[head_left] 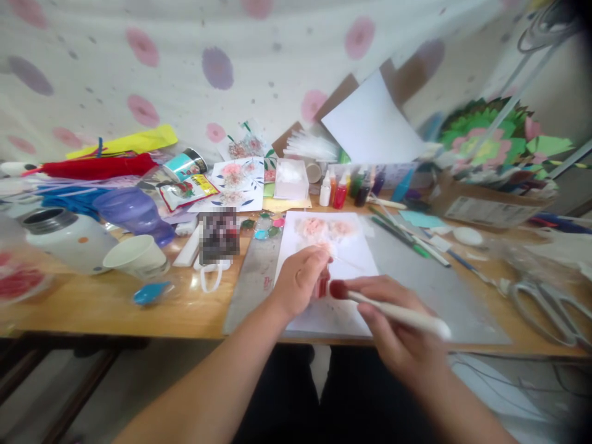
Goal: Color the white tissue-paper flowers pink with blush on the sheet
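My left hand [300, 280] is closed in a pinch around a small dark red thing [322, 288] that I cannot make out clearly. My right hand [393, 320] is closed on a white-handled tool [407, 316], whose dark red tip [337, 288] points left and touches the thing in my left hand. Both hands hover over a white sheet [345, 253] with pale pink flowers painted near its top. The sheet lies on a grey mat [259, 271] at the front of a wooden table [92, 305].
Small paint bottles [340, 192] stand behind the sheet. A white cup [136, 254], a white jar [65, 237] and a purple bottle [134, 213] sit at the left. Scissors [548, 305] lie at the right. Pens [407, 237], papers and paper flowers [494, 145] crowd the back.
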`<action>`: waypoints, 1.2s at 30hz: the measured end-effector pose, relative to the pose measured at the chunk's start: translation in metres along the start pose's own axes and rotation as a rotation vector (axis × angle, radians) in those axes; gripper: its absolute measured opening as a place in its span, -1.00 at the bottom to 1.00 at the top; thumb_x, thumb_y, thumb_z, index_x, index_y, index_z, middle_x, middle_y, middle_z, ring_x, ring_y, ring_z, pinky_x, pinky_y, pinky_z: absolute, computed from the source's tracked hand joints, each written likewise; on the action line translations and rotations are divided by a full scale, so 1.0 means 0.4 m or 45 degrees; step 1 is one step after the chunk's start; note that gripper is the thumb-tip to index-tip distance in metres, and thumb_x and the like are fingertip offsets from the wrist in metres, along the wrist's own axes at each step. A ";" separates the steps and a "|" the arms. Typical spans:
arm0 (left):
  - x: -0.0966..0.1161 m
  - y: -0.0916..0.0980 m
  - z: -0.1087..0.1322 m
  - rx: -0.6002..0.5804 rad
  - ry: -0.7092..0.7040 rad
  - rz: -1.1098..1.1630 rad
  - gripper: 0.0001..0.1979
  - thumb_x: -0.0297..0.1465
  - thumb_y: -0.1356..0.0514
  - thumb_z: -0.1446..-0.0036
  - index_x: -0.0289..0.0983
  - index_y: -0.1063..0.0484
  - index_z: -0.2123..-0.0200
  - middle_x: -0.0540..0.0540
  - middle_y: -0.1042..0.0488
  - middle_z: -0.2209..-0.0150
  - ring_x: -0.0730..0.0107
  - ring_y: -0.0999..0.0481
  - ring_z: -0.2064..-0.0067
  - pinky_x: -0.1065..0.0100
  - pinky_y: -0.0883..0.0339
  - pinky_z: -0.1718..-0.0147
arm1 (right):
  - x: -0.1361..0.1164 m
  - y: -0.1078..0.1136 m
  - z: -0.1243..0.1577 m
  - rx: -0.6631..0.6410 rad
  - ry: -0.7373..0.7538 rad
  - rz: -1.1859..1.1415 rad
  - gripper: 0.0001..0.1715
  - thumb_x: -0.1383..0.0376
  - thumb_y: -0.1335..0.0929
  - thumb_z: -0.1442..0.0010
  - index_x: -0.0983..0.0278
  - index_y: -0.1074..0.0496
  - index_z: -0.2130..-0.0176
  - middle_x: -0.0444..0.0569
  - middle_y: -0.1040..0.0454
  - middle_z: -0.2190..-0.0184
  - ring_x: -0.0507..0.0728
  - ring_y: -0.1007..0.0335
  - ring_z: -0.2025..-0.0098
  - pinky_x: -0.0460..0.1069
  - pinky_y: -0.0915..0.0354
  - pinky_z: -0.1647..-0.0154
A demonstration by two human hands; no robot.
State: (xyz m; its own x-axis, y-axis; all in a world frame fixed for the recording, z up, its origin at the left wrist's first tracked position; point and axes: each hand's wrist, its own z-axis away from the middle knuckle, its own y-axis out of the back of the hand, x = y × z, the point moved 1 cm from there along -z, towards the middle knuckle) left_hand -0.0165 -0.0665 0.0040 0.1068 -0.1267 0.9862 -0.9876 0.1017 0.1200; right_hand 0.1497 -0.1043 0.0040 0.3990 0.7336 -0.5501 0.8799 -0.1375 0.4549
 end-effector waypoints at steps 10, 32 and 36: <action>-0.034 -0.005 0.003 -0.009 -0.032 0.102 -0.53 0.00 0.05 -0.18 -0.27 -0.37 0.44 -0.01 -0.34 0.57 0.38 -0.32 0.51 0.33 -0.20 0.44 | -0.012 -0.013 -0.004 -0.125 0.167 0.117 -0.86 0.42 -0.32 -0.20 0.23 -0.39 0.20 0.01 -0.55 0.27 0.15 -0.49 0.24 0.05 -0.42 0.27; -0.057 -0.010 -0.008 0.418 0.236 0.765 -0.45 0.08 -0.17 0.02 -0.34 -0.56 0.39 -0.08 -0.52 0.49 0.40 -0.47 0.45 0.42 -0.32 0.45 | 0.056 -0.004 -0.010 0.059 -0.184 0.317 -0.84 0.19 -0.37 -0.19 0.18 -0.44 0.40 -0.11 -0.56 0.43 0.10 -0.49 0.37 -0.01 -0.36 0.35; -0.062 -0.009 -0.007 0.441 0.256 0.777 -0.46 0.07 -0.18 0.02 -0.34 -0.56 0.39 -0.09 -0.53 0.48 0.38 -0.48 0.44 0.40 -0.33 0.45 | 0.064 -0.005 -0.017 0.072 -0.269 0.390 -0.78 0.13 -0.39 -0.16 0.20 -0.45 0.43 -0.09 -0.53 0.47 0.12 -0.48 0.41 -0.02 -0.32 0.41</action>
State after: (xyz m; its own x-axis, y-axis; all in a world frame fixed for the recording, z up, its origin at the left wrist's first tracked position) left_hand -0.0152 -0.0608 -0.0207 -0.4881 0.0399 0.8719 -0.8543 -0.2261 -0.4679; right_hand 0.1564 -0.0809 -0.0061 0.6854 0.4997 -0.5296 0.7218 -0.3703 0.5847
